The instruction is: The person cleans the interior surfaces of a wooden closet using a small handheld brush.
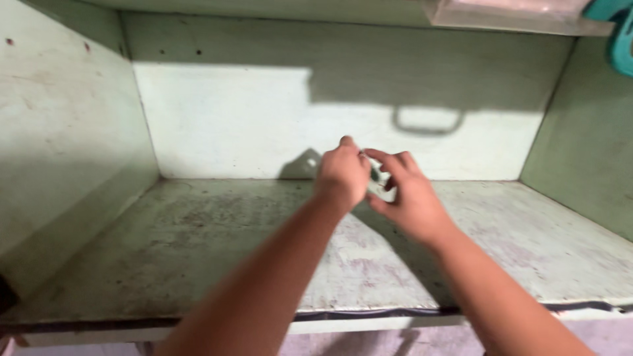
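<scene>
Only the head view to go on, looking down into a pale green cabinet. Both arms reach in over the worn shelf [198,244], and the hands meet near the back wall [231,125]. The left hand [343,177] is curled in a loose fist, knuckles up, and seems to pinch one side of a small pale object [377,177]. The right hand [405,194] sits just beside it, thumb and forefinger closed in on the same thing from the other side, the rest of its fingers spread. So both hands look to be grasping it together, probably because it's too small for one hand to work on. It's blurred and mostly hidden between the fingers, so I can't tell what it actually is.

It's held up off the shelf, between the two hands, not resting on anything. Above and to the right of the right hand, a teal plastic piece [621,39] pokes in at the corner.
</scene>
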